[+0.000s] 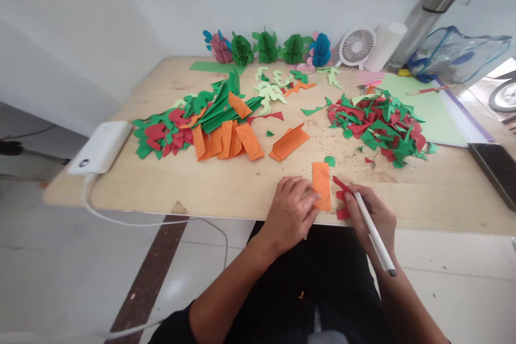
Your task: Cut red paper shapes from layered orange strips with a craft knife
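Observation:
At the table's front edge, my left hand (293, 208) has its fingers together on the lower left side of an upright orange paper strip (321, 180) with faint curved lines drawn on it. My right hand (373, 215) is closed round a white pen (373, 231), whose dark end points down toward my forearm. Red paper pieces (342, 204) lie by my right fingertips, just right of the orange strip; whether the fingers also pinch one is unclear. A folded orange paper (289, 142) rests further back. A small green scrap (329, 160) touches the strip's top area.
Cut paper pieces (379, 126) are heaped at the right, with a phone (494, 172) beyond. Orange and green folded papers (229, 140) lie left of centre. A white power bank (100, 148) sits at the left edge. Paper figures (267, 47), a fan (357, 45) and a bottle (423, 27) stand behind.

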`<state>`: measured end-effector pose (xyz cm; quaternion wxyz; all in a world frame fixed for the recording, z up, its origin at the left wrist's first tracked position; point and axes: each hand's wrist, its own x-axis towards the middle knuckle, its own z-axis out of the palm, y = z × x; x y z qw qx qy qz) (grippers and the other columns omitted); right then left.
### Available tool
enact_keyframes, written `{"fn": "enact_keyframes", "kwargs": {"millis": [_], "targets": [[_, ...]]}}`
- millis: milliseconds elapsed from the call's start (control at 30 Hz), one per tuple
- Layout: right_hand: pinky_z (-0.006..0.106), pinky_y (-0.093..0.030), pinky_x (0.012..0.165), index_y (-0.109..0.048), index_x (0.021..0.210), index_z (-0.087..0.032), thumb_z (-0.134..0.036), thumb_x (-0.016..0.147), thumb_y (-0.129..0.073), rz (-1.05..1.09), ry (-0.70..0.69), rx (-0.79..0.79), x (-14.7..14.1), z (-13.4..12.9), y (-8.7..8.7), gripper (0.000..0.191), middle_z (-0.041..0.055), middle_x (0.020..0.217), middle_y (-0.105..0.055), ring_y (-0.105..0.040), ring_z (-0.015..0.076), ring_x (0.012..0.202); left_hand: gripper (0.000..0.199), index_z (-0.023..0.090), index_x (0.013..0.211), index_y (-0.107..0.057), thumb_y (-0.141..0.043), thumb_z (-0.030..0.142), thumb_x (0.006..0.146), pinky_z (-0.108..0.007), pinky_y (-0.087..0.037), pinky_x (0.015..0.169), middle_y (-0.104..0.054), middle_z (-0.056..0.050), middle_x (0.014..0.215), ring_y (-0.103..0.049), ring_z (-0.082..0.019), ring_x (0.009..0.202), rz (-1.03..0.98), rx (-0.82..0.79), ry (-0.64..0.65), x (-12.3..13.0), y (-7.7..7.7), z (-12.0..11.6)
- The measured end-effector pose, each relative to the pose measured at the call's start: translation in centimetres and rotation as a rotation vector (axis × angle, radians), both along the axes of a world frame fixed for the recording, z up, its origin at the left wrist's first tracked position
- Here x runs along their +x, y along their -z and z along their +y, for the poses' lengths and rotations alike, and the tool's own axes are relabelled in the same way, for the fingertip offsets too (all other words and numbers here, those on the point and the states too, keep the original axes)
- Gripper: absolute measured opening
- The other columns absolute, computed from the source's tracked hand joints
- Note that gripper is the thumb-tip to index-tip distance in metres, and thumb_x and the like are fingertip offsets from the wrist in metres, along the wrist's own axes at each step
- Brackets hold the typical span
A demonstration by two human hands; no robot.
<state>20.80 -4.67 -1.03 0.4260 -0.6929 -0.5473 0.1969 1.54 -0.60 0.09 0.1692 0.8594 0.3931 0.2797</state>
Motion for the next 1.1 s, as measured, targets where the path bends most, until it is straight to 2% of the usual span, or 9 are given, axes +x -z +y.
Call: {"fn": "enact_keyframes", "kwargs": {"millis": [233,333,467,533,633,733,867,1033,1100], "targets": [[0.037,-0.055,0.074,-0.066,0.096,-0.024,-0.043,0.09,-0.058,-0.155,0.009,0.048,-0.2,0.4,-0.4,0.022,0.0027,0.08,-0.074,-0.07,0.0222,0.078,0.016,0.018,0.1,-0.067,-0.056,0.02,0.089,-0.047,-0.04,0.105,-0.066,-0.008,0.117,-0.052,-0.026,0.113,-0.018,0.023,0.003,0.0,0.4,0.0],[0.041,-0.055,0.081,-0.066,0.106,-0.024,-0.042,0.09,-0.058,-0.195,0.061,0.09,-0.3,0.6,-0.7,0.025,0.0049,0.091,-0.075,-0.07,0.0234,0.087,0.016,0.018,0.1,-0.067,-0.055,0.02,0.09,-0.048,-0.041,0.105,-0.067,-0.007,0.115,-0.052,-0.026,0.112,-0.033,0.032,0.008,0.0,0.4,0.1],[0.042,-0.053,0.089,-0.06,0.125,-0.022,-0.036,0.092,-0.056,-0.171,0.095,0.237,-0.7,0.7,-1.9,0.036,0.0078,0.105,-0.073,-0.069,0.0231,0.096,0.015,0.018,0.098,-0.066,-0.053,0.02,0.09,-0.048,-0.04,0.105,-0.068,-0.007,0.113,-0.053,-0.026,0.111,-0.024,0.03,0.02,0.0,0.4,0.2],[0.039,-0.054,0.084,-0.064,0.121,-0.022,-0.036,0.094,-0.051,-0.128,0.08,0.26,-1.2,0.6,-2.7,0.032,0.0062,0.096,-0.073,-0.069,0.0219,0.091,0.016,0.019,0.097,-0.066,-0.052,0.02,0.091,-0.048,-0.04,0.105,-0.067,-0.007,0.114,-0.054,-0.026,0.11,-0.004,0.025,0.024,0.0,0.4,0.2],[0.032,-0.056,0.072,-0.071,0.107,-0.023,-0.039,0.097,-0.045,0.003,-0.043,0.129,-2.0,0.8,-3.4,0.032,0.0031,0.083,-0.073,-0.07,0.0185,0.078,0.015,0.019,0.096,-0.066,-0.051,0.02,0.091,-0.049,-0.04,0.104,-0.067,-0.007,0.113,-0.054,-0.025,0.108,0.009,0.029,0.021,0.1,0.4,0.3],[0.03,-0.056,0.066,-0.071,0.104,-0.023,-0.04,0.098,-0.042,0.089,-0.121,0.053,-2.9,1.2,-3.5,0.034,0.002,0.077,-0.073,-0.069,0.0164,0.068,0.015,0.019,0.094,-0.064,-0.05,0.02,0.092,-0.048,-0.04,0.104,-0.067,-0.007,0.112,-0.055,-0.024,0.108,0.0,0.053,0.019,0.1,0.5,0.4],[0.026,-0.056,0.06,-0.065,0.111,-0.023,-0.038,0.092,-0.053,0.141,-0.091,0.016,-3.5,1.7,-3.1,0.027,0.0007,0.075,-0.073,-0.068,0.0156,0.066,0.016,0.018,0.095,-0.064,-0.048,0.021,0.094,-0.048,-0.04,0.104,-0.066,-0.007,0.113,-0.054,-0.025,0.109,-0.001,0.08,0.021,0.1,0.6,0.5],[0.021,-0.049,0.046,-0.066,0.101,-0.022,-0.037,0.087,-0.061,0.123,-0.076,-0.049,-3.3,2.0,-2.8,0.021,0.001,0.074,-0.073,-0.062,0.0121,0.053,0.016,0.018,0.096,-0.065,-0.05,0.021,0.094,-0.049,-0.04,0.104,-0.067,-0.008,0.113,-0.054,-0.025,0.109,0.022,0.086,0.024,0.1,0.6,0.5],[0.021,-0.048,0.045,-0.067,0.098,-0.022,-0.037,0.087,-0.062,0.067,-0.088,-0.048,-3.1,2.1,-2.8,0.019,0.0005,0.073,-0.073,-0.06,0.0112,0.05,0.017,0.018,0.096,-0.066,-0.05,0.02,0.093,-0.05,-0.041,0.104,-0.067,-0.009,0.112,-0.054,-0.026,0.109,0.023,0.096,0.021,0.1,0.6,0.5]]}}
